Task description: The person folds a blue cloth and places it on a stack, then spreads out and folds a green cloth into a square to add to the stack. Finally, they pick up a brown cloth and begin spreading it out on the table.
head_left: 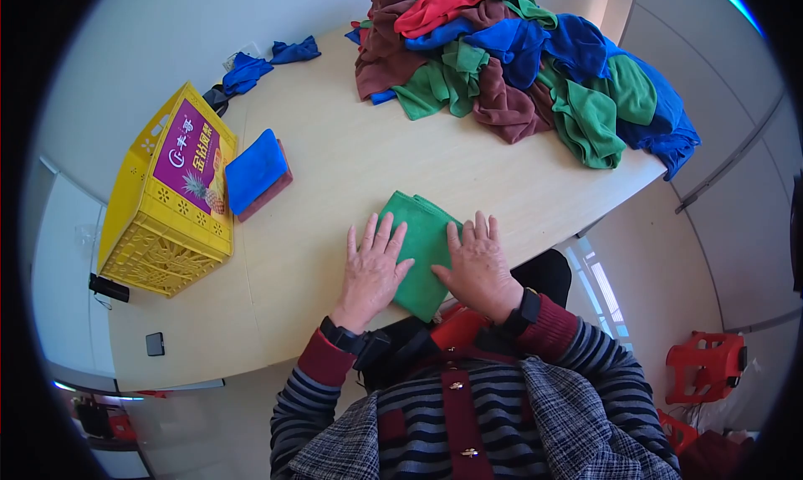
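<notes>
The left hand (370, 271) and right hand (480, 271) are lying flat and open, gripping nothing, touching opposite edges of a folded green cloth (423, 250) on the counter (293, 271)

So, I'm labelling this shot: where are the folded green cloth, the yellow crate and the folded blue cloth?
Folded green cloth (421, 256), head view, its middle.
Yellow crate (179, 231), head view, near wall.
Folded blue cloth (256, 171), head view, upper face.

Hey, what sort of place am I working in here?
Probably a small indoor workroom: the pale table bears a heap of loose cloths, a folded green cloth and a yellow plastic crate.
</notes>
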A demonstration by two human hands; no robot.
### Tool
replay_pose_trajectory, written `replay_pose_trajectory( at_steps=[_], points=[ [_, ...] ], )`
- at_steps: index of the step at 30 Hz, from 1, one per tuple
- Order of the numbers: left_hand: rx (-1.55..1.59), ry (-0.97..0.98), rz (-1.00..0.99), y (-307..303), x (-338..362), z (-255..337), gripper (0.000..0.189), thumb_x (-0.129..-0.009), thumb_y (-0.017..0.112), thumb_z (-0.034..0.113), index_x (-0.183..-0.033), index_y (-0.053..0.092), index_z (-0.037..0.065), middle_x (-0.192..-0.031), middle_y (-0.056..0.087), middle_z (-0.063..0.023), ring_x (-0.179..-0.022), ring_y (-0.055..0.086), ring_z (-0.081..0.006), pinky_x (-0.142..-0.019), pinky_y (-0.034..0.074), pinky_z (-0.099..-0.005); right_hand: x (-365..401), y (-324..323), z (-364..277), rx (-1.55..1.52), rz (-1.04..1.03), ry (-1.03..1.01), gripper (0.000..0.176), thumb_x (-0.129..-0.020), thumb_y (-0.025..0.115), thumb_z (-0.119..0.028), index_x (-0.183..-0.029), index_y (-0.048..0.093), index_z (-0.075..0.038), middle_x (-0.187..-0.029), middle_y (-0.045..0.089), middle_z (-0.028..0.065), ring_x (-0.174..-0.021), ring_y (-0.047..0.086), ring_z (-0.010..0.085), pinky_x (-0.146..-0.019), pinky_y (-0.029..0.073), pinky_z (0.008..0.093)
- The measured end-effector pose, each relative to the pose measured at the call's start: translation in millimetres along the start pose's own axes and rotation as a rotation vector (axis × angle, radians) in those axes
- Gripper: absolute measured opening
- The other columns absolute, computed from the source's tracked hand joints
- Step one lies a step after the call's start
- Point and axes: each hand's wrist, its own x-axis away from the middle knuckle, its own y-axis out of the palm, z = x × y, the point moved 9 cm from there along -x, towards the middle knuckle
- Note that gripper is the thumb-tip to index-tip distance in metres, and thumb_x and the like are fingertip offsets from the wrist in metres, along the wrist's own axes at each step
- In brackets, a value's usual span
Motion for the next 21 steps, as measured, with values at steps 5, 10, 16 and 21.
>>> replay_pose_trajectory(
  at_steps=[5,10,16,21],
  points=[
    [0.201,-0.078,0.12,6,17,16,0.069,-0.097,0.059,0.046,-0.152,0.044,0.006,-0.161,0.035,-0.0196,-0.152,0.027,-0.0364,-0.123,0.017,-0.0594,-29,-21,-50,-0.27,0.196,-0.323,0.068,-0.098,0.057,-0.048,-0.149,0.048,-0.003,-0.151,0.049,0.0189,-0.148,0.035,0.0393,-0.123,0.022,0.0552],
    [0.21,-0.107,0.125,13,18,20,0.075,-0.096,0.062,0.044,-0.153,0.041,0.001,-0.163,0.032,-0.0212,-0.153,0.025,-0.0374,-0.124,0.017,-0.0587,-51,20,-65,-0.46,0.146,-0.473,0.061,-0.103,0.048,-0.045,-0.149,0.049,-0.006,-0.156,0.045,0.013,-0.149,0.034,0.0344,-0.123,0.025,0.0523],
    [0.178,-0.107,0.093,14,17,16,0.08,-0.095,0.064,0.044,-0.155,0.036,-0.001,-0.163,0.031,-0.0213,-0.153,0.025,-0.038,-0.124,0.017,-0.058,-70,27,-34,-0.317,0.222,-0.408,0.057,-0.104,0.047,-0.042,-0.152,0.047,-0.01,-0.157,0.045,0.0121,-0.148,0.037,0.0347,-0.121,0.028,0.0486],
    [0.24,-0.102,0.112,12,23,17,0.077,-0.097,0.062,0.041,-0.155,0.036,-0.001,-0.163,0.031,-0.0218,-0.153,0.026,-0.0379,-0.124,0.016,-0.0574,-75,31,-21,-0.323,0.201,-0.316,0.056,-0.105,0.047,-0.04,-0.152,0.046,-0.011,-0.156,0.046,0.0127,-0.146,0.039,0.0353,-0.12,0.03,0.0473]
  ],
)
